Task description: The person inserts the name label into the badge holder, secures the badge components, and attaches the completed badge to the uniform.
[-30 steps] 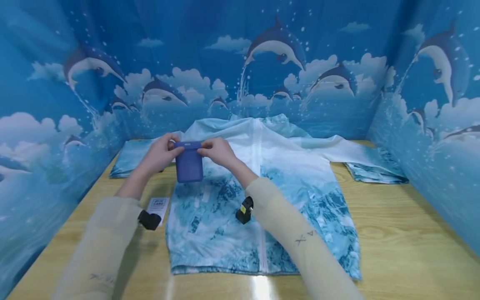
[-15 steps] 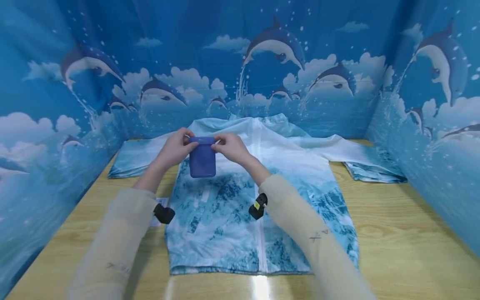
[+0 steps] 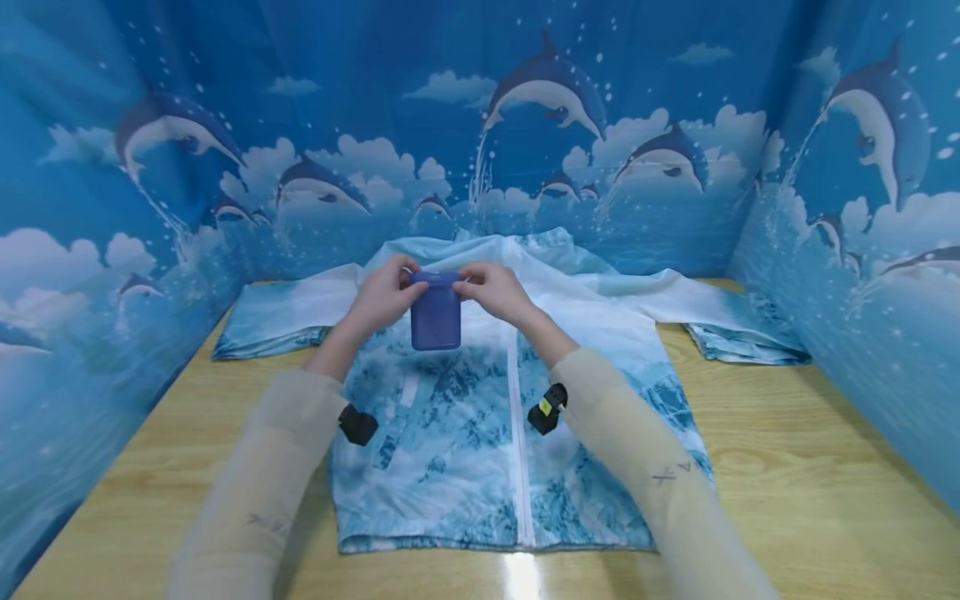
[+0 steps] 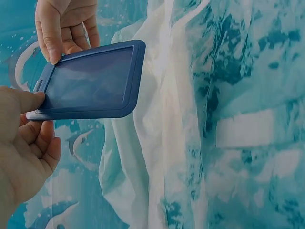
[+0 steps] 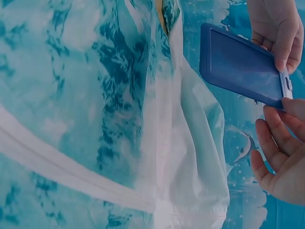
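A blue badge holder (image 3: 436, 321) with a clear window is held up over the chest of a white and teal jacket (image 3: 465, 467). My left hand (image 3: 382, 296) pinches its upper left corner between thumb and fingers. At the upper right corner, my right hand (image 3: 495, 292) pinches it the same way. Seen from the left wrist, the holder's window (image 4: 90, 78) faces the camera and looks glossy. The slot end (image 5: 287, 87) lies between the two hands in the right wrist view.
The jacket is spread front up on a wooden table (image 3: 817, 483), its zipper (image 3: 517, 417) running down the middle. Both sleeves, left (image 3: 277, 312) and right (image 3: 750, 329), are folded at the ends. A dolphin-print curtain (image 3: 420, 108) encloses the back and sides.
Both hands have carried the badge holder rightward and slightly up across the jacket. A white printed card on the table at left, visible earlier, is now hidden behind the left arm.
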Available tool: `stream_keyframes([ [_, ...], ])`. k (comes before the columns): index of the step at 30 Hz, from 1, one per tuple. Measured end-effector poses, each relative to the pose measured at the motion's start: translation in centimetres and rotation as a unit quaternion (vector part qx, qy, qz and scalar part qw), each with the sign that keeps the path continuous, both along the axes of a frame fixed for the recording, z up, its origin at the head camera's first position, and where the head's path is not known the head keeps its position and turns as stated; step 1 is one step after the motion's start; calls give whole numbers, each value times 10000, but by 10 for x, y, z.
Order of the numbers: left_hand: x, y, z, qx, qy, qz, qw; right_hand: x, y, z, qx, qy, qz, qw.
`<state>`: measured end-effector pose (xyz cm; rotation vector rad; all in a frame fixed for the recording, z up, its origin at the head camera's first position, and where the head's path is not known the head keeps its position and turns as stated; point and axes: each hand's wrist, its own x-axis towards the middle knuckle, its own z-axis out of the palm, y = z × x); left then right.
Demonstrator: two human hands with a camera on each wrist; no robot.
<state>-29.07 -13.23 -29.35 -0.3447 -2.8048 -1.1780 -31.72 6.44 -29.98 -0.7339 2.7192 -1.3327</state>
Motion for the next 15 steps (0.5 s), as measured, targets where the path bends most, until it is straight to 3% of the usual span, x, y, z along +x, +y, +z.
stream_keyframes([
  [15,-3,26,1,219,-183,-197,9994,0,28,6,70,-226,5,9997],
])
